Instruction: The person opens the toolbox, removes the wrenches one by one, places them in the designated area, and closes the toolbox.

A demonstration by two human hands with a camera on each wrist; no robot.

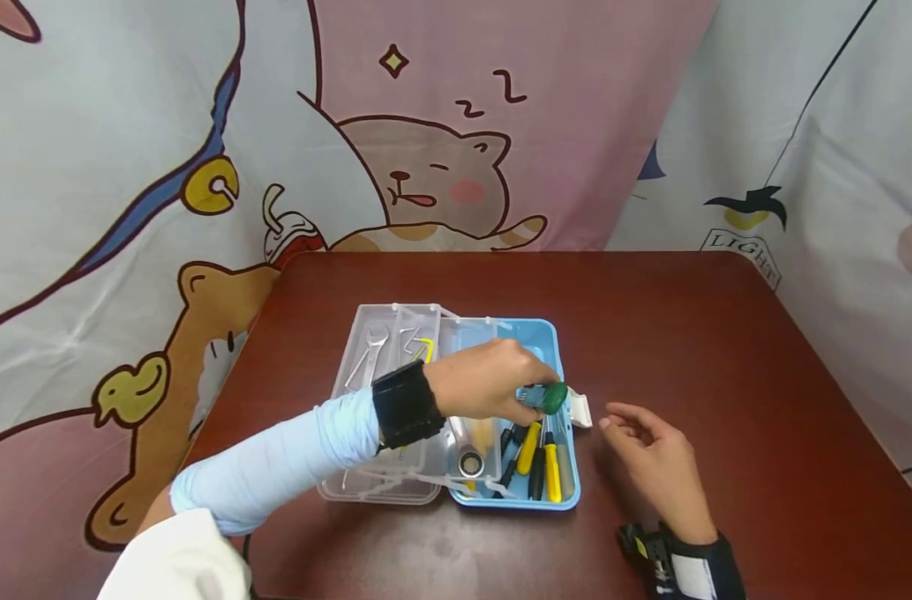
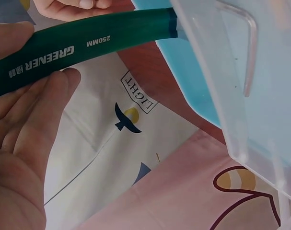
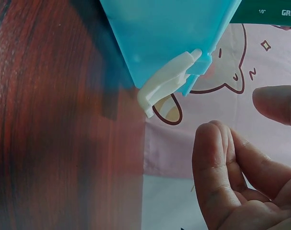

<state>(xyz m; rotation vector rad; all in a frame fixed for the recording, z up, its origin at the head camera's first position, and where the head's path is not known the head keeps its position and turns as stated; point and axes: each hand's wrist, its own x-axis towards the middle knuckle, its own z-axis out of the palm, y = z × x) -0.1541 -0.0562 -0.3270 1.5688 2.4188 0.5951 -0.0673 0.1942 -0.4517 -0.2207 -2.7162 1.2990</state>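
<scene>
My left hand point(image 1: 493, 379) grips a green-handled tool point(image 2: 95, 43) marked GREENER 250MM, thumb on one side of the handle and fingers on the other. It is over the right part of a light-blue toolbox point(image 1: 568, 493); the tool's head is hidden behind the box wall. Below it in the box lie yellow-handled screwdrivers point(image 1: 552, 475) and black-handled tools. To the right of the box, my right hand point(image 1: 654, 462) holds nothing, its fingers loosely bent and the thumb apart from them. Near its fingertips, a white latch point(image 3: 167, 81) sticks out from the box side.
The clear lid point(image 1: 381, 493) lies folded out to the left, with a wrench point(image 1: 376, 340) and hex keys seen in its compartments. A clear tray holding a round metal-ended tool point(image 1: 470, 463) covers part of the box. Beyond the brown table point(image 1: 726, 333) hangs a printed cloth.
</scene>
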